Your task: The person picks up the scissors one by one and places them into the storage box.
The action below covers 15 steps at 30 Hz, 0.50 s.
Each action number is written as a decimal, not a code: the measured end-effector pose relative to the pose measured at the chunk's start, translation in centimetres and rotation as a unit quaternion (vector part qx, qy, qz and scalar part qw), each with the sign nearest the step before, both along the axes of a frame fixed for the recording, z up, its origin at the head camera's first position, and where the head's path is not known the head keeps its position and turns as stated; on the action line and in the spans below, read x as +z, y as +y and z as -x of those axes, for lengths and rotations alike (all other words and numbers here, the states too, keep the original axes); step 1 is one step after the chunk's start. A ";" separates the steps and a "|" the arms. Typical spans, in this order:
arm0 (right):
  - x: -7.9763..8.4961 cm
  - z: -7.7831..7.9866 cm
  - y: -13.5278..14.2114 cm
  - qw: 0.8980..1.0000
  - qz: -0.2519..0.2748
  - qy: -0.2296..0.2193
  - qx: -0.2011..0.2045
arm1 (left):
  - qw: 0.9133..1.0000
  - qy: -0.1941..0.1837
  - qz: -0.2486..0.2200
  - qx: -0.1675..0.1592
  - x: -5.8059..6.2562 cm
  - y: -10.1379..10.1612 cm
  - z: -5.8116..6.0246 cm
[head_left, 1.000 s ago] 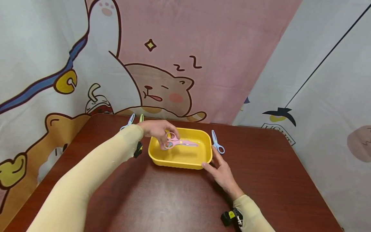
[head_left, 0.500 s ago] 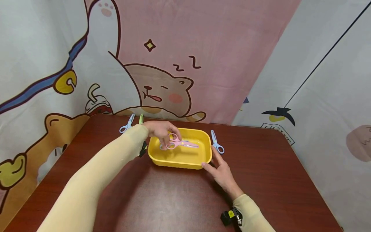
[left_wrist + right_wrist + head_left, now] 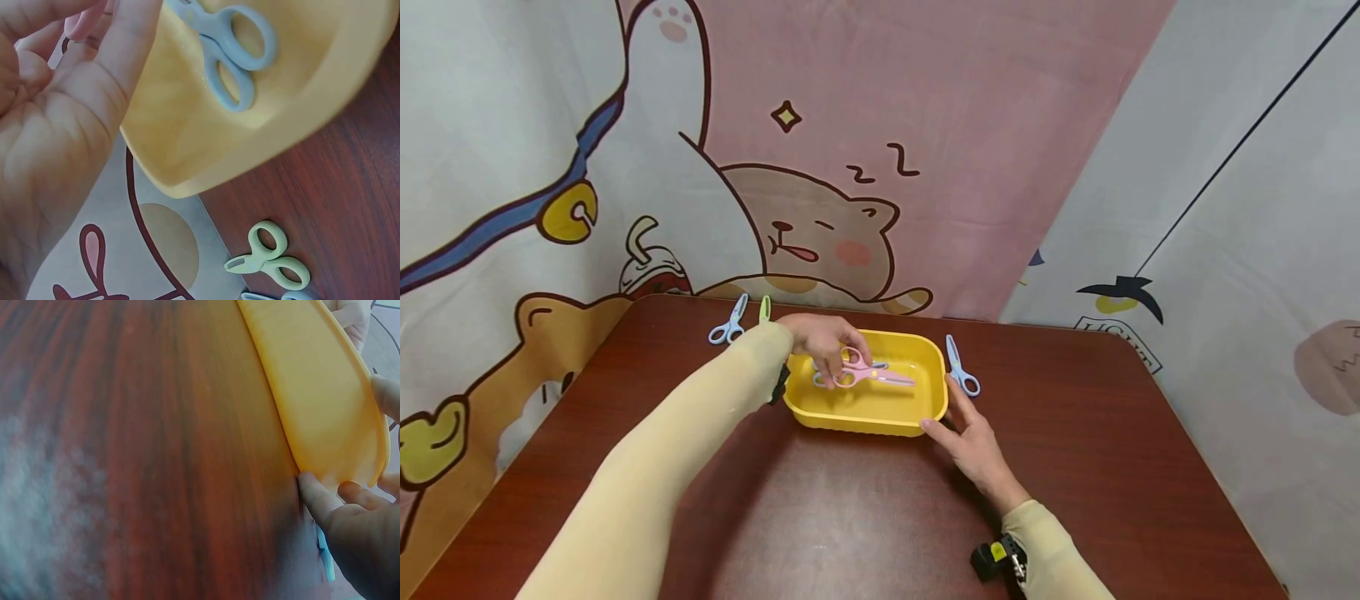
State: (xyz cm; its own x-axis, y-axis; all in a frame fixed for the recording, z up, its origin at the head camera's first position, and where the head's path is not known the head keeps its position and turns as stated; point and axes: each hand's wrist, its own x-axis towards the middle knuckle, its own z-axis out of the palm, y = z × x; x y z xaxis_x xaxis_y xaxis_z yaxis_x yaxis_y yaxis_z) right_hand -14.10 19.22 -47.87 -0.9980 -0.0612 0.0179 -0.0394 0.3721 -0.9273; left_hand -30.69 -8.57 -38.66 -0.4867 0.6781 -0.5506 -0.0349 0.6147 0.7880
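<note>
My left hand (image 3: 823,340) pinches the finger rings of pink scissors (image 3: 891,377), held low over the left half of a yellow tray (image 3: 857,426). Their blades point right. Beneath them in the tray lie light-blue scissors (image 3: 215,26), partly hidden by the hand and the pink pair in the head view. My right hand (image 3: 976,446) holds the tray's right end, thumb at the front corner and fingers along the side. In the left wrist view only a bit of the pink scissors (image 3: 84,22) shows between the fingers.
Another pair of blue scissors (image 3: 955,360) lies on the table (image 3: 1097,450) just right of the tray. Behind the left arm lie more blue scissors (image 3: 737,312) and green scissors (image 3: 256,259). A patterned curtain (image 3: 985,167) hangs close behind the table.
My left hand has shifted slightly right and lowered the pink scissors toward the tray. More of the blue scissors at left and in the tray shows now. The right hand stays put.
</note>
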 end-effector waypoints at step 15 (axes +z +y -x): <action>0.1 0.0 0.0 1.000 0.002 -0.001 0.003 | 0.999 -0.028 0.032 0.024 -1.3 0.4 0.2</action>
State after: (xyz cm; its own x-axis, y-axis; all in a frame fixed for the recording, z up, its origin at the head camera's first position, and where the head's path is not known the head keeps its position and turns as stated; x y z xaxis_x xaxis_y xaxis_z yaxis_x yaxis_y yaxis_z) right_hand -14.06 19.18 -47.74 -0.9976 -0.0669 0.0161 -0.0396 0.3673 -0.9293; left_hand -30.92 -8.21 -40.00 -0.4846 0.6178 -0.6192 -0.1078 0.6603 0.7432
